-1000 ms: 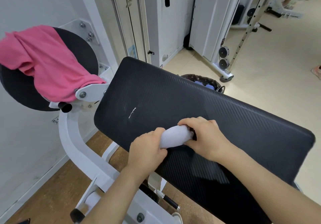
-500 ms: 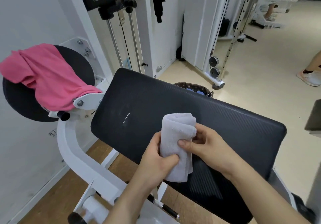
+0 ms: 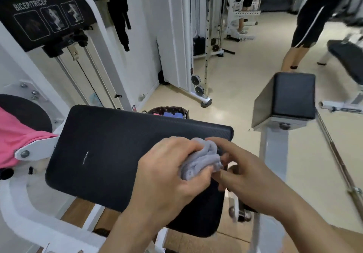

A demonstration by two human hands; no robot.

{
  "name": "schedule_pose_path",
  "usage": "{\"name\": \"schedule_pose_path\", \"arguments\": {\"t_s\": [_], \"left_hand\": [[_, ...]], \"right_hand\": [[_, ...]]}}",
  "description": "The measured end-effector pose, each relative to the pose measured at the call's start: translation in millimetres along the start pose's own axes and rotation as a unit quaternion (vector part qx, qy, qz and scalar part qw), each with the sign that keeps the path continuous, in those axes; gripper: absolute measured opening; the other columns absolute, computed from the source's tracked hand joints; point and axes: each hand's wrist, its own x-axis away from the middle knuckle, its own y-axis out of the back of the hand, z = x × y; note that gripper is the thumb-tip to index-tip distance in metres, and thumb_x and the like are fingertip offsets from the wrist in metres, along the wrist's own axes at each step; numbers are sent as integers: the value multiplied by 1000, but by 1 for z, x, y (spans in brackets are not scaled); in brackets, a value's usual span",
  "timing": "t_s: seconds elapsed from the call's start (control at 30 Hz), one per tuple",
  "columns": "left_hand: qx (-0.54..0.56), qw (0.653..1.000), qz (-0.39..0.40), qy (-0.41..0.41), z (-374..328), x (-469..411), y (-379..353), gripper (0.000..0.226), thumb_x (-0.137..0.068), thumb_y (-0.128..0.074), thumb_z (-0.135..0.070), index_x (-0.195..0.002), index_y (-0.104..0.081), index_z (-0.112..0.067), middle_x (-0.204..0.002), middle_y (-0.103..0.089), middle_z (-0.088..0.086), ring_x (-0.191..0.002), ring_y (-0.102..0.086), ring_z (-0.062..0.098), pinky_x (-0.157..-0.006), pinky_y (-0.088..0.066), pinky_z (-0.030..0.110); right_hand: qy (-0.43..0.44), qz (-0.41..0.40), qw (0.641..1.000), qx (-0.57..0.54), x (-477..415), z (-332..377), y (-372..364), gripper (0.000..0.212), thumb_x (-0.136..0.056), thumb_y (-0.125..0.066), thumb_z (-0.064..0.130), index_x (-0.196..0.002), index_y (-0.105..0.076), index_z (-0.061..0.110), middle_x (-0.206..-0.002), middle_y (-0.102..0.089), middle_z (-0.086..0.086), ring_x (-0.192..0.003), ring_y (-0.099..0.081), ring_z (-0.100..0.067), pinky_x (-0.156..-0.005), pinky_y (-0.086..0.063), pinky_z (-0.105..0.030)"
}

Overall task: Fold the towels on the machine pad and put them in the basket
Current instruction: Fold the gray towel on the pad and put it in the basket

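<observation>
A small folded white towel is held above the right part of the black machine pad. My left hand grips the towel from the left, fingers curled round it. My right hand is just to its right, fingers extended and touching the towel's edge. A pink towel hangs over the round black pad at the far left. Behind the machine pad stands the dark woven basket, with blue cloth showing inside.
The white biceps/triceps machine frame rises at the left and behind. A square black pad on a white post stands to the right. A person in black shorts is on the beige floor at the back right.
The view has lifted and shifted right. The towel went from hanging lengthwise to a compact bundle in my left hand, and my right hand's fingers have loosened from it.
</observation>
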Motion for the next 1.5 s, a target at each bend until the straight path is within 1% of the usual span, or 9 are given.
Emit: {"name": "schedule_pose_path", "arguments": {"t_s": [0.13, 0.2, 0.33, 0.5, 0.63, 0.73, 1.1, 1.27, 1.5], "left_hand": [[-71, 985, -54, -145, -78, -2, -62, 16, -80, -76, -22, -85, -75, -7, -83, -68, 4, -71, -61, 20, -66, -51, 31], [-87, 976, -45, -196, -117, 7, -108, 7, -75, -77, -13, -78, -75, -7, -77, -66, 6, -64, -57, 23, -58, -49, 35], [-78, 973, 11, -218, -186, 28, -211, 6, -75, -76, -10, -78, -71, -12, -76, -65, 3, -62, -54, 23, -53, -47, 32], [58, 981, 116, -147, -229, 17, -282, 24, -81, -70, -13, -105, -70, -17, -102, -66, -3, -89, -59, 15, -76, -51, 27], [90, 985, 144, 36, -241, -30, -310, 69, -78, -72, -33, -139, -40, -36, -142, -37, -17, -131, -34, 1, -101, -30, 7], [176, 938, 236, 184, -234, -67, -342, 93, -75, -77, -41, -146, -18, -48, -139, -31, -35, -131, -29, -12, -98, -31, 5], [53, 960, 235, 145, -144, -196, -451, 24, -84, -67, -44, -108, -66, -45, -98, -52, -19, -92, -53, -2, -76, -40, 11], [-20, 968, 179, 174, -92, -249, -476, 21, -87, -60, -51, -100, -69, -37, -95, -59, -18, -87, -54, 3, -73, -42, 16], [-17, 942, 136, 308, -30, -283, -506, 28, -90, -62, -31, -117, -57, -36, -108, -50, -20, -90, -53, 3, -76, -39, 16]], "right_hand": [[-138, 42, 935, -325, 57, -29, 68, 37, -92, -52, 18, -124, -59, 37, -101, -73, -15, -82, -71, -35, -71, -56, -38], [-150, -2, 913, -380, 87, -50, 103, 33, -92, -50, 26, -123, -63, 27, -98, -73, -17, -73, -70, -28, -61, -55, -31], [-168, -69, 959, -217, 149, -114, 171, 55, -90, -61, 32, -139, -37, 35, -63, -67, 16, -59, -62, 1, -56, -45, -16], [-158, -78, 974, -144, 190, -175, 251, 24, -89, -63, 12, -112, -65, 19, -94, -74, -7, -90, -70, -29, -85, -54, -50], [-129, -72, 985, -84, 189, -206, 302, 26, -80, -60, 10, -104, -67, 20, -98, -70, -9, -95, -65, -30, -88, -50, -54], [-109, -17, 992, -56, 169, -223, 335, 41, -82, -58, 3, -113, -65, 27, -103, -70, -1, -101, -64, -24, -89, -50, -47], [-105, 106, 965, 216, -18, -290, 425, 26, -77, -50, 22, -100, -59, 33, -90, -62, 10, -82, -60, -13, -72, -53, -40], [-136, 176, 929, 297, -113, -301, 478, 27, -71, -59, 42, -97, -61, 36, -94, -61, 11, -89, -59, -12, -79, -54, -41], [19, 102, 879, 466, -245, -312, 479, 26, -80, -56, 19, -105, -55, 26, -105, -46, 7, -85, -55, -20, -67, -48, -35]]}}
